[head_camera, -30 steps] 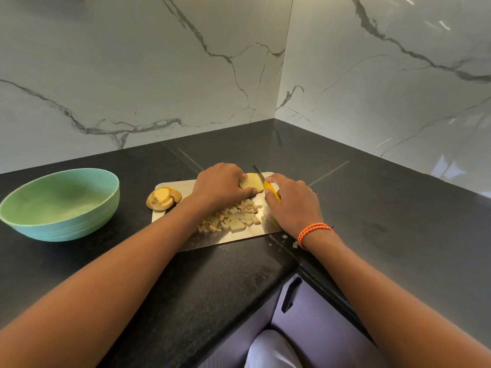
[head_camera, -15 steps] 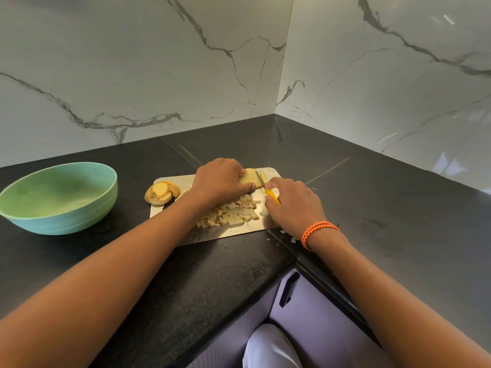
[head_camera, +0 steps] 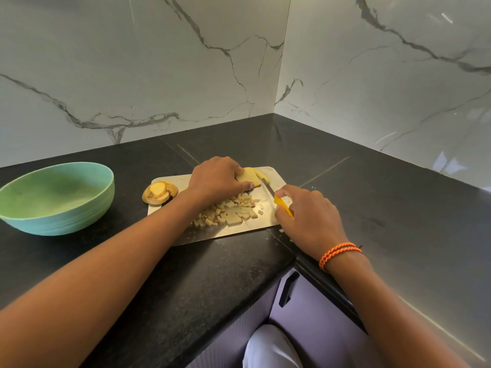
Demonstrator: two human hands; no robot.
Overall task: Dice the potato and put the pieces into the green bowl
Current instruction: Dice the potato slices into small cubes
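On a pale cutting board (head_camera: 265, 221) lies a peeled yellow potato piece (head_camera: 248, 176), held down at the board's far edge by my left hand (head_camera: 216, 179). My right hand (head_camera: 308, 219) grips a knife with a yellow handle (head_camera: 283, 205); its blade (head_camera: 267, 187) lies against the right side of the potato piece. A heap of diced potato (head_camera: 228, 212) sits in the middle of the board, partly hidden by my left forearm. The green bowl (head_camera: 55, 197) stands at the left on the counter; nothing shows inside it.
A small stack of potato slices with skin (head_camera: 159, 192) rests at the board's left corner. The black counter (head_camera: 385, 208) runs into a corner with marble walls. A few potato bits lie by the counter edge under my right hand. A purple cabinet with a black handle (head_camera: 288, 288) is below.
The knife blade has shifted a little along the potato piece as I cut. The view has tilted slightly. My left hand stays on the potato.
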